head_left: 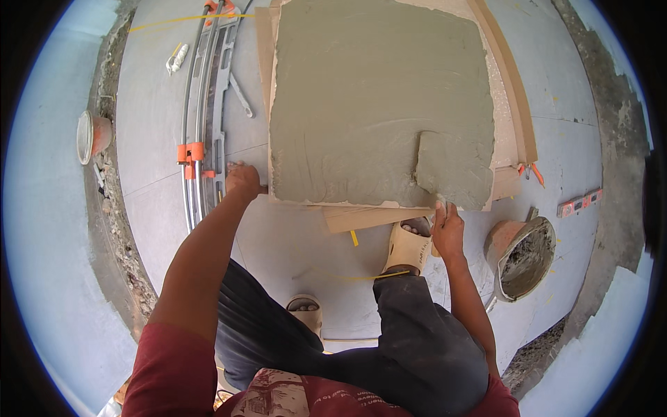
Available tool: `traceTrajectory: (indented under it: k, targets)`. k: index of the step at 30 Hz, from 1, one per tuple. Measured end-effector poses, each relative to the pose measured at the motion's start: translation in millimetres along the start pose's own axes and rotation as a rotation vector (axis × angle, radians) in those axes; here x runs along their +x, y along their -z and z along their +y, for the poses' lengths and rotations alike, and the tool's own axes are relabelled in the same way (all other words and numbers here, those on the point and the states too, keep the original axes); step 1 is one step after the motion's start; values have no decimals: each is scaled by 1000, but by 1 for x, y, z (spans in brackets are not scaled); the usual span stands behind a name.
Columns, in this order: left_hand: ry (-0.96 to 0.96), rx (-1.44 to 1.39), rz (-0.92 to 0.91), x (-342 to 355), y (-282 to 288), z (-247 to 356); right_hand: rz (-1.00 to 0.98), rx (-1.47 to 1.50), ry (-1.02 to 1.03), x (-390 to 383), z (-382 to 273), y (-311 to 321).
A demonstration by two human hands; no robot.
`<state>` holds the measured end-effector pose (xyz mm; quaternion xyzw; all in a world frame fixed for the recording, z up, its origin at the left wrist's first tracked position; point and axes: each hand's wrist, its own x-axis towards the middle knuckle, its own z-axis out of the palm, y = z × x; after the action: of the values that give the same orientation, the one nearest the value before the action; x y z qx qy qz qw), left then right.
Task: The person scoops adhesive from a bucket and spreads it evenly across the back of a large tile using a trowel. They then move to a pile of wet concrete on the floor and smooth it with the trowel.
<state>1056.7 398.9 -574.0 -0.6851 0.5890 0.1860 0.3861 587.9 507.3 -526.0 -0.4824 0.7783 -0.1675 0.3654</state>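
My left hand [242, 181] rests beside the tile cutter, fingers slightly bent and apart, its thumb side by the left edge of a mortar-covered tile [365, 80]. Grey-green mortar covers most of that tile, with pale rims showing. My right hand [449, 226] grips the handle of a trowel [438, 163] at the tile's lower right edge; its blade is coated in mortar and lies on the surface. Brown cardboard [511, 80] shows around and under the tile.
An orange-and-silver tile cutter [196, 156] lies left. A mortar bucket [520, 257] stands right, near a level [579, 203]. A small bucket [94, 137] and white tube [177, 59] are farther left. My sandalled feet [406, 247] are below the tile.
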Motion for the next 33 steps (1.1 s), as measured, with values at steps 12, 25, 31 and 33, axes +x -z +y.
traceTrajectory:
  k: [12, 25, 31, 33]
  targets:
    - [4, 6, 4, -8, 4, -1, -459, -487, 512, -6, -78, -24]
    - [1, -55, 24, -17, 19, 9, -29, -366, 67, -39, 11, 34]
    - [5, -25, 33, -19, 24, 16, 360, -56, -41, -67, 96, 30]
    - [-9, -22, 54, -16, 22, 15, 412, -24, -61, -69, 111, 22]
